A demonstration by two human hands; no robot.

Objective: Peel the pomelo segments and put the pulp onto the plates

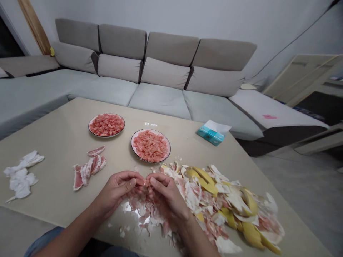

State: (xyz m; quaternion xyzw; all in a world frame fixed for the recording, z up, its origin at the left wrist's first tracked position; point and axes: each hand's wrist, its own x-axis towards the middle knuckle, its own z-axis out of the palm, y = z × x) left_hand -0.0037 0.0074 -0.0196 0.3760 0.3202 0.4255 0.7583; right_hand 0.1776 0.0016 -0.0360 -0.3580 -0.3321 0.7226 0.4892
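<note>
Pulp [147, 183] sits between left hand [121, 187] and right hand [169, 192].

No text, brand or number can be read. The blue tissue pack [210, 135] on the counter [66, 134] carries small pale markings, too blurred to make out.

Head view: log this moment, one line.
left hand: pinching small pink pulp piece; right hand: pinching same piece; beyond: round white dark-rimmed plate of pink pulp; right: yellow-and-white peel heap

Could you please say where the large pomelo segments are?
In the head view, the large pomelo segments lie left on the table, between crumpled tissues and the left hand.
</note>
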